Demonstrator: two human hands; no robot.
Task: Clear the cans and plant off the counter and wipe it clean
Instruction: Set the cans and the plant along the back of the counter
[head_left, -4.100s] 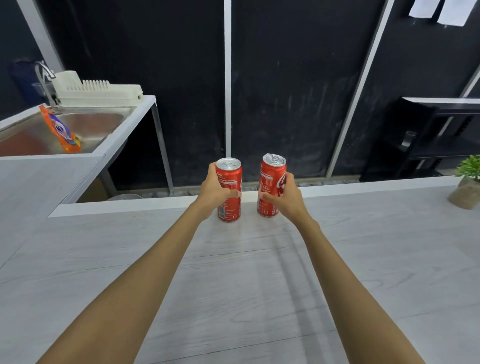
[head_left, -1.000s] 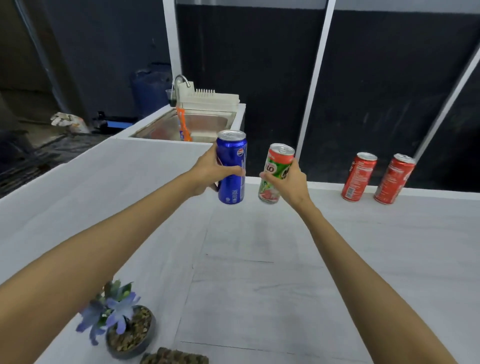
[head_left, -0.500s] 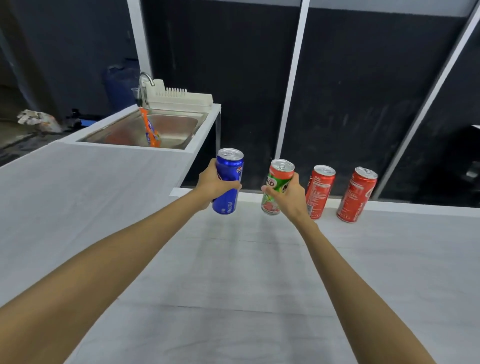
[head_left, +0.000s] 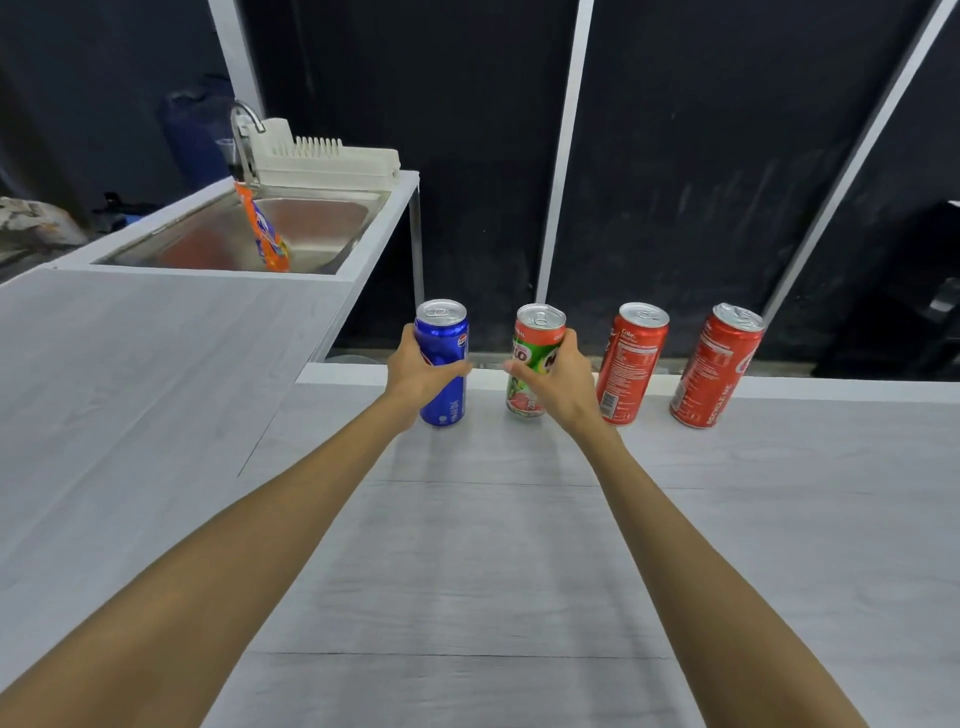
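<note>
Both arms reach straight out over the pale wood-grain tabletop (head_left: 467, 545), toward its far edge. The left hand (head_left: 421, 371) is wrapped around a blue can (head_left: 444, 364), thumb across the front and fingers behind, and the can's base looks to be on or just at the surface; I cannot tell whether it fully rests there. The right hand (head_left: 561, 379) is closed around a green and red can (head_left: 532, 358), gripping it from the right side with the thumb pointing left across the label. This one too stands upright, its foot at the tabletop near the white far rim.

Just to the right of the right hand stands a red can (head_left: 631, 364), close enough that the knuckles nearly overlap its lower left side, though I cannot say they touch. Further right, well apart from both hands, is a second red can (head_left: 717, 366); it appears to lean to the right in this wide view. All four cans form a row along the back edge, tops shut as far as I can see.

Beyond the left hand and off to its left, the tabletop turns a corner and runs to a steel sink (head_left: 322, 228). An orange pouch (head_left: 262, 228) stands tilted in the basin, under the tap (head_left: 244, 135), and a white dish rack (head_left: 322, 161) sits behind the sink. Dark wall panels with pale strips rise behind everything.
</note>
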